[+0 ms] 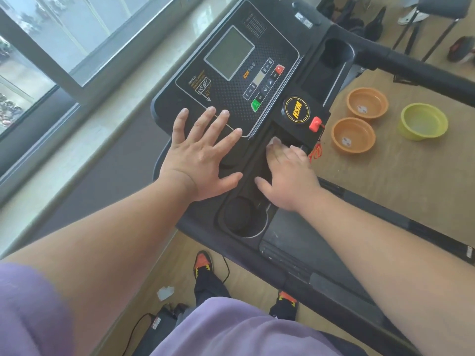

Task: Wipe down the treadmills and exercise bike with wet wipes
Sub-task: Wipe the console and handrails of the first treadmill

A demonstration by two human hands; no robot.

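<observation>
Wipe is pinned under the flat fingers of the right hand in the console tray slot, left hand spread flat bracing, so I'd push slow into the slot corners, dodging the red key.

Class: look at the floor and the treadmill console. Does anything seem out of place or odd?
A crumpled white wipe lies discarded on the wooden floor near the person's shoe. Three plastic bowls also sit on the floor beside the treadmill, an unusual spot.
</observation>
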